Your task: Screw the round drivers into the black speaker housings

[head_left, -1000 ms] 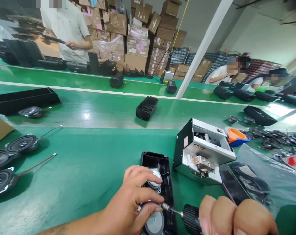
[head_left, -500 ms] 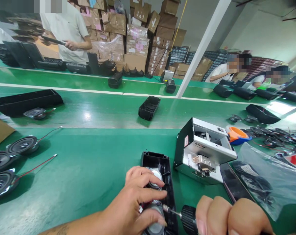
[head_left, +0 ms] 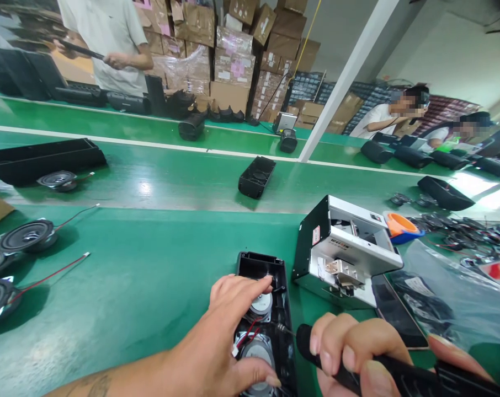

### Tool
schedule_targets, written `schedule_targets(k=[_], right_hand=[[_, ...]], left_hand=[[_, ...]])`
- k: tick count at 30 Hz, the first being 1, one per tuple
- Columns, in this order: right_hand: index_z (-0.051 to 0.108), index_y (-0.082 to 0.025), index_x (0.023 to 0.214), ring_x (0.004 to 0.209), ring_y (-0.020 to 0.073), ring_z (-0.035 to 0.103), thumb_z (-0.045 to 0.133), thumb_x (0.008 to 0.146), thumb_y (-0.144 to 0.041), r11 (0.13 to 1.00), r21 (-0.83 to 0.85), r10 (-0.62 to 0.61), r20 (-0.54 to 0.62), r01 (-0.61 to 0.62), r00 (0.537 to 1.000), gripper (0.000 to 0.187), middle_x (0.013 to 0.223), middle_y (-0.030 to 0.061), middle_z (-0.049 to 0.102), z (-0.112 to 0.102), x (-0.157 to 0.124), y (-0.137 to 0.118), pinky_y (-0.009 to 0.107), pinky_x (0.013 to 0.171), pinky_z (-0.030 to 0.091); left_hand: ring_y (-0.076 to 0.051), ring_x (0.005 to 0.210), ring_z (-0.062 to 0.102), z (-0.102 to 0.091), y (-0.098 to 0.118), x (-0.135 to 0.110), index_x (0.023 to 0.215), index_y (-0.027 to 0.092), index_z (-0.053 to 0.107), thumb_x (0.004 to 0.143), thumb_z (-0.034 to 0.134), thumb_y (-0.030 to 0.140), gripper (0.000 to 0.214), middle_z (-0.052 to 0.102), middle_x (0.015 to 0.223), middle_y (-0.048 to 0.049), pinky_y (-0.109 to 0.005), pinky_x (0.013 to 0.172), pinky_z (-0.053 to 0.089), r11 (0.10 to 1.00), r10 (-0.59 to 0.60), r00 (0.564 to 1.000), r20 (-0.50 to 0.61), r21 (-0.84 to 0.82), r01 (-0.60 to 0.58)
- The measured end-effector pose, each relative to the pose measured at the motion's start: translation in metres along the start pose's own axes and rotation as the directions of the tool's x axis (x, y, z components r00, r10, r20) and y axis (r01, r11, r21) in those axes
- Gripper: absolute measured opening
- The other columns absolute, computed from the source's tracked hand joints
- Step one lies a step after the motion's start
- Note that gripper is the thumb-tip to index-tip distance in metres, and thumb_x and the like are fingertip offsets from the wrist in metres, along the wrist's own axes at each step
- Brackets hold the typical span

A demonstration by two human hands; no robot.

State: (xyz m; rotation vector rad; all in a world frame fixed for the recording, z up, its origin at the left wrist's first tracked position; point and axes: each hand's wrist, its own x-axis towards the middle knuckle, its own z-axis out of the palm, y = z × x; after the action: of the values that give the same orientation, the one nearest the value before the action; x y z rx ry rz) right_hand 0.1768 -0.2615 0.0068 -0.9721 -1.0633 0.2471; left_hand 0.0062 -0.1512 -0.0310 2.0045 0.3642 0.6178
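Observation:
My left hand [head_left: 229, 331] is spread over a black speaker housing [head_left: 287, 336], fingers apart. Its thumb lies on the lower speaker driver [head_left: 260, 353], and the index finger reaches over the upper speaker driver [head_left: 262, 303]. Red and black wires with a white plug [head_left: 235, 349] lie between the two drivers. A black electric screwdriver [head_left: 306, 339] is gripped in my right hand [head_left: 353, 350] at the lower right. The bit points left into the housing, near its right inner side; whether it touches a screw cannot be made out.
A WEIXIN machine [head_left: 349, 253] stands right of the housing, with a phone [head_left: 399, 311] and a clear plastic bag [head_left: 461, 286] beyond. Several loose speakers [head_left: 26, 234] lie left. Another housing [head_left: 257, 176] sits on the green line ahead. Co-workers are across the bench.
My left index finger has lifted and straightened, uncovering the wires between the drivers. My right hand has turned, so more of the screwdriver's body shows, and its bit sits slightly higher.

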Motion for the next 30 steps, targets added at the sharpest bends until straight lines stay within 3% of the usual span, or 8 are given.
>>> schedule_targets(k=[5, 14, 17, 20, 22, 26, 30], right_hand=[[0.05, -0.021, 0.08, 0.049, 0.0109, 0.05, 0.063, 0.109, -0.038, 0.999, -0.023, -0.034, -0.095, 0.032, 0.995, 0.036, 0.062, -0.0063, 0.049, 0.009, -0.001, 0.004, 0.025, 0.052, 0.05], [0.053, -0.022, 0.078, 0.043, 0.0127, 0.047, 0.066, 0.106, -0.036, 0.998, -0.049, -0.054, -0.106, 0.049, 0.993, 0.034, 0.059, -0.0058, 0.047, 0.012, -0.003, 0.011, 0.029, 0.044, 0.047], [0.057, -0.026, 0.099, 0.046, 0.0145, 0.051, 0.066, 0.103, -0.027, 1.0, -0.012, -0.023, -0.134, 0.022, 0.991, 0.01, 0.064, -0.0065, 0.051, 0.012, -0.004, 0.014, 0.031, 0.048, 0.048], [0.05, -0.031, 0.13, 0.051, 0.0141, 0.054, 0.065, 0.101, -0.015, 0.996, 0.064, -0.054, -0.079, 0.059, 0.995, 0.036, 0.072, -0.0072, 0.055, 0.016, -0.003, 0.018, 0.031, 0.051, 0.05], [0.047, -0.031, 0.135, 0.054, 0.0136, 0.054, 0.063, 0.101, -0.011, 0.993, 0.095, -0.072, 0.002, 0.072, 0.997, 0.043, 0.076, -0.0068, 0.054, 0.02, 0.0, 0.018, 0.031, 0.052, 0.049], [0.052, -0.029, 0.126, 0.052, 0.0126, 0.049, 0.061, 0.101, -0.012, 0.992, 0.073, -0.109, 0.054, 0.104, 0.993, 0.032, 0.073, -0.0076, 0.046, 0.029, 0.008, 0.015, 0.029, 0.048, 0.045], [0.051, -0.03, 0.126, 0.052, 0.0123, 0.05, 0.062, 0.1, -0.014, 0.995, 0.078, -0.067, 0.017, 0.066, 0.998, 0.032, 0.073, -0.0078, 0.048, 0.025, 0.004, 0.018, 0.028, 0.05, 0.044]], left_hand=[[-0.034, 0.141, 0.046, 0.0, -0.001, -0.001, 0.163, 0.058, 0.02, 0.074, 0.106, 0.025, 0.129, 0.051, 0.15, 0.0009, -0.061, 0.128, 0.03, 1.0, -0.003, 1.0, -0.002, -0.007, 0.003], [-0.034, 0.139, 0.048, 0.0, 0.0, -0.002, 0.164, 0.057, 0.019, 0.078, 0.104, 0.028, 0.125, 0.052, 0.148, -0.0004, -0.062, 0.127, 0.032, 1.0, -0.003, 1.0, 0.0, -0.007, 0.003], [-0.035, 0.141, 0.047, 0.001, 0.0, -0.002, 0.165, 0.055, 0.02, 0.079, 0.101, 0.022, 0.123, 0.052, 0.151, -0.0021, -0.064, 0.129, 0.031, 1.0, -0.001, 1.0, 0.006, 0.002, 0.001], [-0.034, 0.146, 0.045, 0.001, 0.002, -0.002, 0.166, 0.051, 0.021, 0.087, 0.083, 0.012, 0.107, 0.051, 0.155, -0.0039, -0.067, 0.131, 0.03, 1.0, 0.023, 1.0, -0.003, 0.008, -0.023], [-0.034, 0.155, 0.038, 0.0, 0.002, -0.003, 0.167, 0.048, 0.022, 0.093, 0.066, 0.009, 0.094, 0.042, 0.165, -0.0064, -0.069, 0.132, 0.029, 0.999, 0.04, 0.999, -0.019, 0.018, -0.04], [-0.038, 0.168, 0.014, 0.003, -0.002, -0.006, 0.165, 0.044, 0.035, 0.102, 0.049, 0.011, 0.073, 0.002, 0.181, -0.0033, -0.076, 0.133, 0.025, 1.0, -0.012, 0.995, -0.102, 0.02, 0.014], [-0.04, 0.169, 0.014, 0.011, -0.012, -0.011, 0.157, 0.045, 0.049, 0.103, 0.046, 0.014, 0.063, -0.005, 0.182, 0.0017, -0.078, 0.13, 0.029, 0.989, -0.143, 0.979, -0.147, -0.056, 0.136]])
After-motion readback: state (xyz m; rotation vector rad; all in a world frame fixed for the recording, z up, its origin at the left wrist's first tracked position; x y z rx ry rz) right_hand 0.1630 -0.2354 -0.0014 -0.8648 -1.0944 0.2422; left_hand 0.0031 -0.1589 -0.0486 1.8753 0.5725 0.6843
